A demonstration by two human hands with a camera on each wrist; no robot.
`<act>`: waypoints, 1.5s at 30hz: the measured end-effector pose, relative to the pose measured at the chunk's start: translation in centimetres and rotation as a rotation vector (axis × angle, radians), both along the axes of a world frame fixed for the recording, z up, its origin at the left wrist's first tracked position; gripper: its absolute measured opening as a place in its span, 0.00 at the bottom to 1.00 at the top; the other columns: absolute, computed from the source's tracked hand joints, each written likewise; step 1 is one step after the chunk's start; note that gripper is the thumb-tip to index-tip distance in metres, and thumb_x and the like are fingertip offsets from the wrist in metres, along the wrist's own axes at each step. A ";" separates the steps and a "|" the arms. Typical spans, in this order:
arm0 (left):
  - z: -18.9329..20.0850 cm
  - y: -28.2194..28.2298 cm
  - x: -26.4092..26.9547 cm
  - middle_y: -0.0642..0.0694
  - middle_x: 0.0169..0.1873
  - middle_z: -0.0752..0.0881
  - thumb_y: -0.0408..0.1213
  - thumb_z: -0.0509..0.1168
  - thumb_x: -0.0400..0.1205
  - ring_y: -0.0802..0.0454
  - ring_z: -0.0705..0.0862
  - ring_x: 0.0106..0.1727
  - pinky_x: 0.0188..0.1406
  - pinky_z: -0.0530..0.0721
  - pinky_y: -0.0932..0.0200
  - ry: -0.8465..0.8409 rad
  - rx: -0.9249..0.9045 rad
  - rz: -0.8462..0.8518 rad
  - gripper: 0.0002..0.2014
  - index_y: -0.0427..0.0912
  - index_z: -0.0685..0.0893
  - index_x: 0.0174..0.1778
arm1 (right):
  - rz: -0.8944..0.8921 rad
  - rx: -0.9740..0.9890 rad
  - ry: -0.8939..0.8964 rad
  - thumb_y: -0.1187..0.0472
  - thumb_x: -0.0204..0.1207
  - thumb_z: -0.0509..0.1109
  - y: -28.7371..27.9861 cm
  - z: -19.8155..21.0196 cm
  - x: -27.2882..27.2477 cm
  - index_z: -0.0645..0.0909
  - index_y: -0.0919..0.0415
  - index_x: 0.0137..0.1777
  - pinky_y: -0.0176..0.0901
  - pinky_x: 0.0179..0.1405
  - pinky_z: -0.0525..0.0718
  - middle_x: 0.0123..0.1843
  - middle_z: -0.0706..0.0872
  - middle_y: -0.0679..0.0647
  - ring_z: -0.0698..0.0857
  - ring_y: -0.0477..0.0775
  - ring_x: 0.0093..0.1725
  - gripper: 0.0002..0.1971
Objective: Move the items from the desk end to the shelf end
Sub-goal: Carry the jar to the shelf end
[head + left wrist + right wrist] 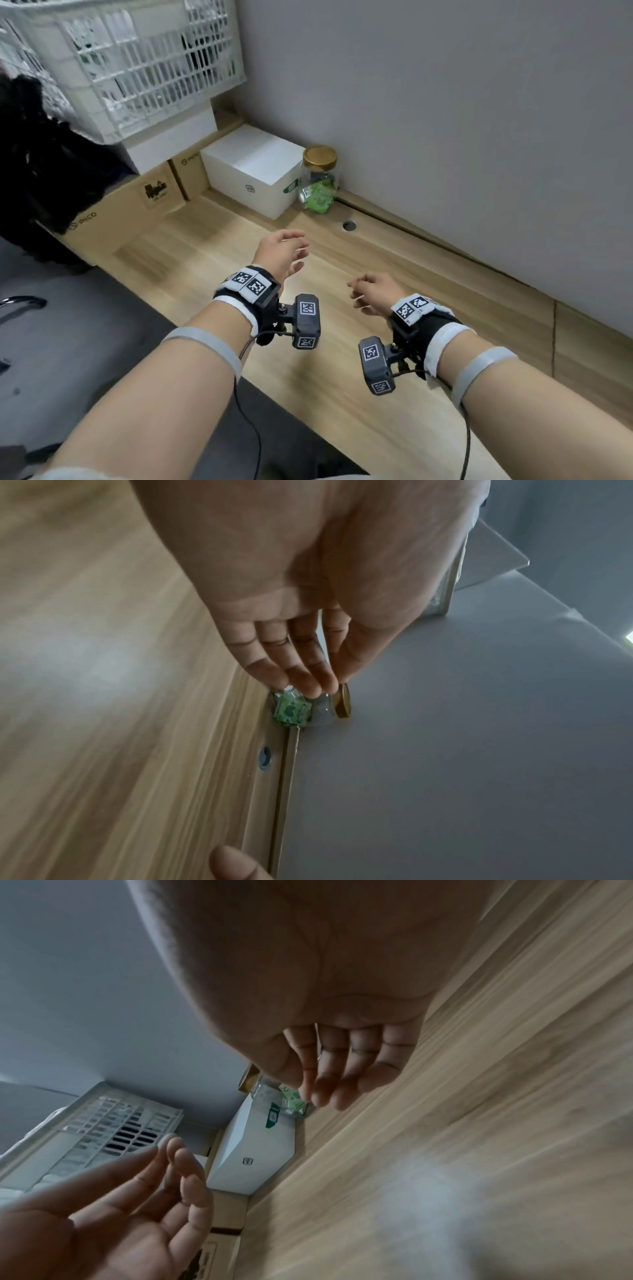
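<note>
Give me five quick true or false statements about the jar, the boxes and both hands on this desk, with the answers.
1. The jar has a gold lid. True.
2. The left hand grips the jar. False: it is open and short of the jar.
3. The jar stands beside the white box. True.
4. The right hand holds a pen. False: it holds nothing.
5. The white basket sits on the floor. False: it rests on stacked boxes.
</note>
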State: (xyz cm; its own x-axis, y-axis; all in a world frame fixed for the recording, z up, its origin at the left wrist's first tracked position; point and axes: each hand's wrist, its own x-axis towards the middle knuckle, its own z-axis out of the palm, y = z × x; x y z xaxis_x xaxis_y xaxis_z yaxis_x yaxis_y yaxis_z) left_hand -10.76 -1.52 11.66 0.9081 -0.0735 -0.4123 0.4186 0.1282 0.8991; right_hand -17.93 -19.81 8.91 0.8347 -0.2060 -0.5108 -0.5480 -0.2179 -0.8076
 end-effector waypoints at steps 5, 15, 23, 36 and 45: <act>-0.3 -1.9 6.2 0.44 0.51 0.85 0.32 0.69 0.83 0.50 0.85 0.45 0.42 0.84 0.57 -0.030 0.077 -0.100 0.09 0.41 0.83 0.58 | -0.095 0.035 0.023 0.64 0.83 0.62 -1.1 -1.2 5.2 0.80 0.61 0.47 0.37 0.28 0.74 0.36 0.82 0.53 0.79 0.49 0.28 0.06; -1.4 -3.7 20.0 0.39 0.65 0.84 0.40 0.81 0.70 0.43 0.87 0.62 0.62 0.87 0.44 -0.030 0.233 -0.169 0.33 0.51 0.74 0.69 | -0.173 0.133 0.045 0.66 0.83 0.61 -1.7 -4.2 16.0 0.80 0.61 0.45 0.34 0.22 0.73 0.35 0.81 0.55 0.78 0.50 0.27 0.07; -3.7 -8.0 30.3 0.41 0.79 0.62 0.48 0.80 0.68 0.42 0.67 0.79 0.78 0.71 0.48 -0.443 0.844 -0.319 0.49 0.59 0.61 0.83 | -0.289 0.138 0.058 0.70 0.83 0.61 -2.8 -6.7 19.7 0.79 0.64 0.45 0.36 0.20 0.76 0.33 0.80 0.56 0.77 0.52 0.26 0.08; -6.2 -7.7 34.4 0.41 0.68 0.68 0.54 0.80 0.62 0.38 0.69 0.68 0.70 0.75 0.51 -0.642 0.907 -0.581 0.43 0.60 0.73 0.74 | -0.443 0.203 0.153 0.64 0.85 0.60 -0.8 -10.4 23.6 0.80 0.64 0.58 0.55 0.52 0.87 0.48 0.84 0.60 0.84 0.56 0.45 0.08; -6.5 -3.0 30.1 0.47 0.65 0.70 0.58 0.81 0.59 0.50 0.75 0.70 0.76 0.73 0.56 -0.573 0.662 -0.747 0.44 0.68 0.74 0.73 | -0.657 0.620 0.208 0.40 0.85 0.57 1.7 -10.2 22.3 0.67 0.58 0.79 0.69 0.72 0.76 0.73 0.80 0.60 0.82 0.65 0.69 0.30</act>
